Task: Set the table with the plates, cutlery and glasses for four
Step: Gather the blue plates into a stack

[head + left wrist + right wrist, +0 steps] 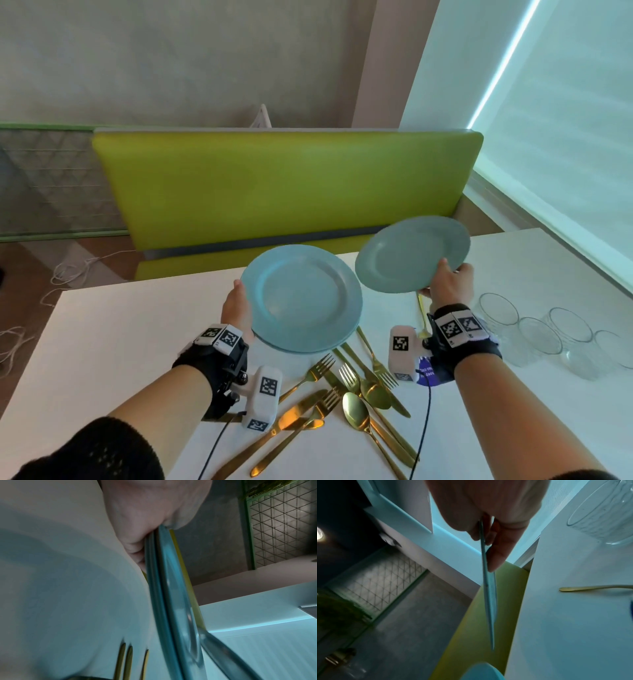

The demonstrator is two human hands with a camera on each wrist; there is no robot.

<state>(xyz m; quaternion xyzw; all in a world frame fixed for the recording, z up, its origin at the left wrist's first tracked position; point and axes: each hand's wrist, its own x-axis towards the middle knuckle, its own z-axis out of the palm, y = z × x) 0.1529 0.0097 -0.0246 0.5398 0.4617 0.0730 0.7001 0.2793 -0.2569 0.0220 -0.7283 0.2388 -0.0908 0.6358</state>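
Note:
My left hand (236, 305) grips the left rim of a stack of light blue plates (301, 298), held above the white table (113, 335). In the left wrist view the stacked plates (164, 588) show edge-on, pinched by my thumb and fingers (135, 545). My right hand (448, 284) pinches the near rim of a single blue plate (411, 255), raised and tilted over the table's far edge. The right wrist view shows that plate (489, 595) edge-on between my fingers (498, 555). Gold forks, spoons and knives (346, 390) lie heaped below the plates. Several clear glasses (541, 332) stand at the right.
A lime-green bench seat (274, 185) runs along the far side of the table. A window with a blind (565, 137) is to the right. White cord (68, 270) lies on the floor at the left. A lone gold handle (590, 588) lies near the glasses.

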